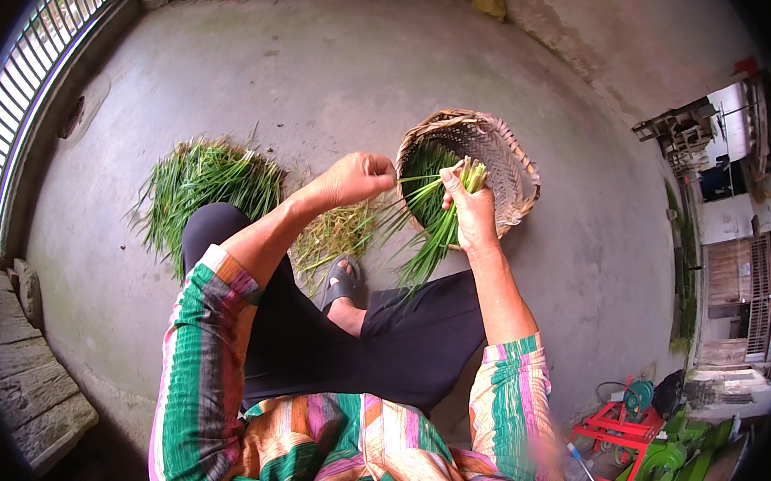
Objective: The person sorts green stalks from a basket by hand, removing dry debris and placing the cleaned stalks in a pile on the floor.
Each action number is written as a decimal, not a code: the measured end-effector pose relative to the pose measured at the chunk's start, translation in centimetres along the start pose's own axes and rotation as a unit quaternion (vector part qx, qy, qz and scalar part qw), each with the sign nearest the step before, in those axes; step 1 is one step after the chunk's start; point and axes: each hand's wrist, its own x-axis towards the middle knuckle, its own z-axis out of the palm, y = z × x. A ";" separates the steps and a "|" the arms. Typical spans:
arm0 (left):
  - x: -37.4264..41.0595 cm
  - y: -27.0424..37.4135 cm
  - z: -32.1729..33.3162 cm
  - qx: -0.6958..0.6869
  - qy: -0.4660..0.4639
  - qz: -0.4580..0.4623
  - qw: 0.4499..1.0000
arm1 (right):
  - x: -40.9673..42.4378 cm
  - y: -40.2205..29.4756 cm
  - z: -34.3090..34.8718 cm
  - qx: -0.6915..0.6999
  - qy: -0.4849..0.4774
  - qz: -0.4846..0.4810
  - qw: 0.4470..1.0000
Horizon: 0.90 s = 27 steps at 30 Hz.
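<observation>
My right hand [475, 211] is closed around a bunch of chive-like greens [436, 240], pale stem ends up by the thumb and leaves fanning down to the left. To its left, my left hand [366, 177] has its fingers pinched together. A single thin green stalk [419, 179] runs from those fingertips towards the bunch. Behind and beneath the bunch stands a woven basket [511, 143] with more greens inside, partly hidden by my right hand. A large pile of the same greens [211, 185] lies on the floor beyond my left knee.
Yellowish trimmed leaves [339, 233] litter the concrete floor [320, 77] beside my sandalled foot [343, 285]. Stone slabs [25, 366] rise at the left, below a barred opening [26, 84]. A red metal frame [624, 435] and a green machine [662, 459] stand at lower right.
</observation>
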 end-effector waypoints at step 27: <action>0.1 0.3 0.1 0.131 0.090 0.103 0.982 | 1.1 0.1 1.4 0.060 -0.009 0.071 0.996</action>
